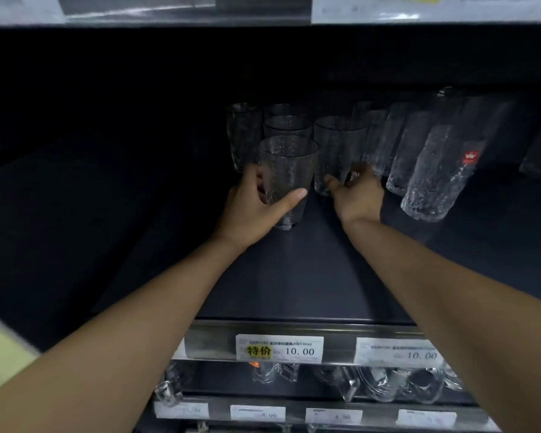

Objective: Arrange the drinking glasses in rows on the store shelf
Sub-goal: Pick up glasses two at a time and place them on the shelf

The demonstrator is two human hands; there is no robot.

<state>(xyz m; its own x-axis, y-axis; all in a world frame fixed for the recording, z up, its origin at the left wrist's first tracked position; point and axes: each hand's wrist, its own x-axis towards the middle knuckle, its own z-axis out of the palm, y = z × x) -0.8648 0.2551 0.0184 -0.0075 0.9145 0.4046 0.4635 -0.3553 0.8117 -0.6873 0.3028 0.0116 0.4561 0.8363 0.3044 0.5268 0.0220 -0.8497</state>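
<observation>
Dark shelf [294, 276]: left hand [250, 207] grips glass [289, 164] (empty).

Short glasses [289, 170] left, tall glasses [431, 170] right

A dark shelf [294, 276] is seen w/ clear, bumpy glasses stood upright on it. The front short glass [286, 170] is gripped low down by the left hand [253, 207]. 2 more short glasses [287, 126] are lined up right behind it. Just beside it, on the right, a 2nd short glass [338, 148] is held at its base by the right hand [358, 198]. A tall glass [242, 132] is stood at the back left. A row of tall glasses [431, 182] is lined up front to back on the right; a red sticker [470, 156] is stuck on the nearest 1.
</observation>
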